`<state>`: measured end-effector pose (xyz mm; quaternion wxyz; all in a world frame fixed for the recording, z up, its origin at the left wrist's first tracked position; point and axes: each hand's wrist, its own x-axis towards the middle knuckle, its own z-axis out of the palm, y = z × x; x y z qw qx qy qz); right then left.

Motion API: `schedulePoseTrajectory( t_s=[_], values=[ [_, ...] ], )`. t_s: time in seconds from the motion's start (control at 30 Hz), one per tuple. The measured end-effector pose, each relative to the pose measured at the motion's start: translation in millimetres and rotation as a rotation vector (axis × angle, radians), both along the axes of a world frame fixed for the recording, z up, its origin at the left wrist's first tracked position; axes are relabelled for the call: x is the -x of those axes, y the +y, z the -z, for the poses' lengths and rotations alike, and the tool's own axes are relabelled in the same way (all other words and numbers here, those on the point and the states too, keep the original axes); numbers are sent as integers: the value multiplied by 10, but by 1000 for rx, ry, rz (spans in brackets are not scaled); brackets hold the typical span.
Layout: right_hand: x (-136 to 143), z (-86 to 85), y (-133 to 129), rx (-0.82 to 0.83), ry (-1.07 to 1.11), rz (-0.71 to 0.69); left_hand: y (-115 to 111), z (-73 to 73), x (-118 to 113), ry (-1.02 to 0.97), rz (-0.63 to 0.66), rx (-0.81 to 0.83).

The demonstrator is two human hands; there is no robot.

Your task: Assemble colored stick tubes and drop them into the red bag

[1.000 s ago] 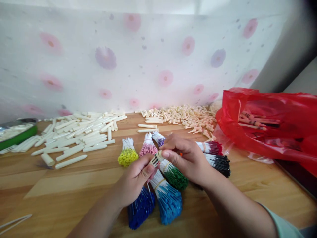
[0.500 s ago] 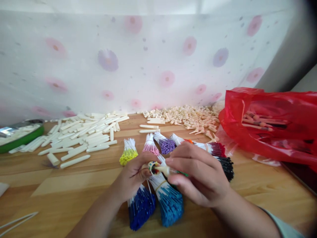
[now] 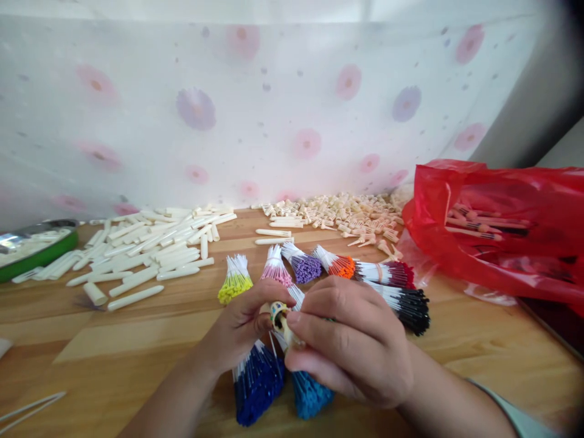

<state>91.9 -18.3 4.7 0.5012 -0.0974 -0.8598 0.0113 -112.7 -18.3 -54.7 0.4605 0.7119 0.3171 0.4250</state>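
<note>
My left hand (image 3: 237, 322) is closed round a small cream tube (image 3: 276, 315) with coloured marks near its open end; most of the tube is hidden. In my right hand (image 3: 360, 340), thumb and fingers pinch a cream tapered plastic piece (image 3: 291, 336) whose narrow end is at the tube's mouth. How far it goes in, I cannot tell. Under and around both hands lie bundles of thin white sticks with coloured ends: dark blue (image 3: 258, 389), teal (image 3: 311, 394), yellow (image 3: 234, 287), pink (image 3: 276, 274), purple (image 3: 305, 267), orange (image 3: 340, 266), dark red (image 3: 392, 275) and black (image 3: 407, 309).
Cream tubes (image 3: 155, 243) are heaped at the back left beside a green-sided dish (image 3: 41, 258). Small cream plastic parts (image 3: 342, 213) form a pile at the back. A red plastic bag (image 3: 515, 255) with pieces inside stands right. Thin white sticks (image 3: 34, 406) lie front left.
My right hand has moved left and slightly down, tilting the tapered piece more steeply at the tube's mouth. The orange bundle now shows clear of my hand. The left hand has barely moved.
</note>
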Motion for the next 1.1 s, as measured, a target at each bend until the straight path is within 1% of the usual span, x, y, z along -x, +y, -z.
schedulePoseTrajectory(
  t_s=[0.13, 0.4, 0.6, 0.67, 0.77, 0.83, 0.97, 1.1],
  values=[
    [4, 2, 6, 3, -13, 1, -6, -14, 5, 26, -6, 6],
    [4, -8, 0, -32, -15, 24, -10, -14, 1, -2, 20, 20],
    [22, -12, -4, -56, -37, 53, -9, -15, -2, -15, 41, -19],
    [35, 9, 5, -42, -37, 62, -8, -3, 3, -10, 23, -16],
    [51, 74, 58, 46, -4, 97, -24, 11, -2, 25, -43, 39],
    [57, 127, 119, 150, 32, 118, -48, 13, -23, 65, -85, 74],
    [73, 192, 222, 365, 51, 148, -106, 6, -107, 100, -93, 138],
    [109, 212, 262, 466, 49, 158, -150, 22, -187, 68, -130, 234]
  ],
)
